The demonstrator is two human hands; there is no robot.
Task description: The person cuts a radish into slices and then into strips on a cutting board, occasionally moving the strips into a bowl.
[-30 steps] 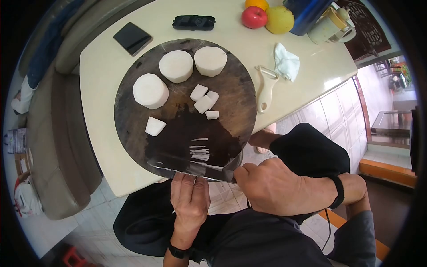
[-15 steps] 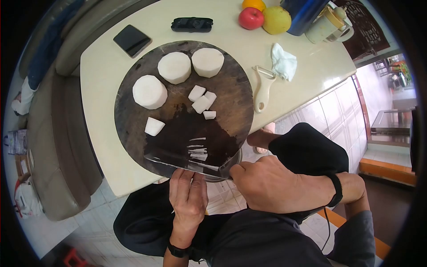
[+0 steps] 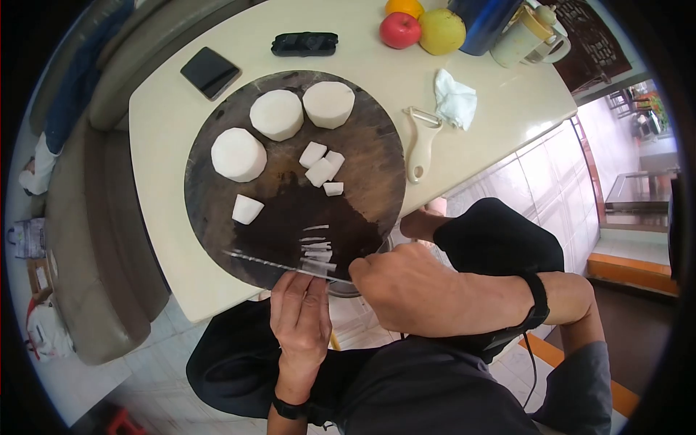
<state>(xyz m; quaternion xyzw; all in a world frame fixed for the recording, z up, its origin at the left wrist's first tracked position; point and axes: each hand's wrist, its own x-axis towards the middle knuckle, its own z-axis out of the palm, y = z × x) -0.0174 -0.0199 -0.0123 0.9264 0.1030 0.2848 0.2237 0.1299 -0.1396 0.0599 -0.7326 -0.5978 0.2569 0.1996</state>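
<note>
My right hand (image 3: pixel 406 286) is wrapped round a knife (image 3: pixel 270 262), whose thin blade lies across the near edge of a round dark cutting board (image 3: pixel 373 163). Against the blade's near side, the bunched fingertips of my left hand (image 3: pixel 301 308) press on a white radish piece, mostly hidden by fingers and blade. Just beyond the blade lie several thin radish slices (image 3: pixel 316 245). Farther back are three thick peeled radish rounds (image 3: pixel 276 115), a cluster of small radish chunks (image 3: pixel 320 172) and a separate radish chunk (image 3: pixel 248 209) on the left.
Right of the board lie a white peeler (image 3: pixel 422 148) and a crumpled cloth (image 3: pixel 455 100). At the back are a phone (image 3: pixel 210 72), a black case (image 3: pixel 304 44), a red apple (image 3: pixel 400 30), other fruit and a jug (image 3: pixel 518 40). Another person sits on the left sofa (image 3: pixel 109 239).
The blade has tilted from lying flatter to nearly edge-on, and my right hand has shifted slightly left and up. The whole view has shifted a little.
</note>
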